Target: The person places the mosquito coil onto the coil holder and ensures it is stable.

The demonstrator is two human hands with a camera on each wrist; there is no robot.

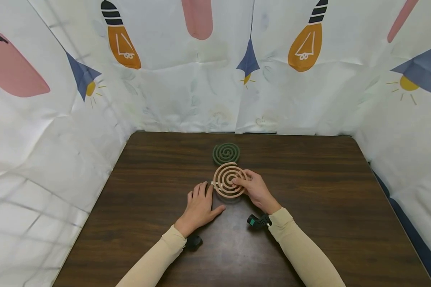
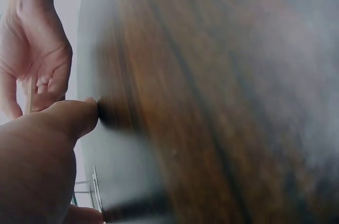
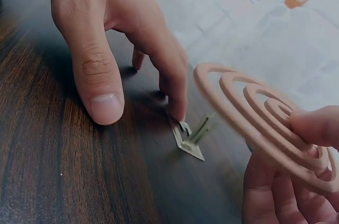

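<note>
My right hand (image 1: 257, 192) grips a tan mosquito coil (image 3: 254, 138) between the thumb and the fingers behind it, raised and tilted above the table. Beside it, my left hand (image 1: 198, 209) is spread palm-down with the fingertips on the table. One left fingertip touches a small metal coil stand (image 3: 188, 145), a flat piece with an upright tab bent up from it. In the head view the tan coil overlaps part of that stand. A green mosquito coil (image 1: 226, 154) lies flat on the table just beyond the tan one.
The dark wooden table (image 1: 309, 167) is bounded at the back and sides by white hanging cloth (image 1: 201, 95) printed with bulbs and lamps. A black wrist camera (image 1: 259, 221) sits below the right wrist, and another (image 1: 193, 242) below the left.
</note>
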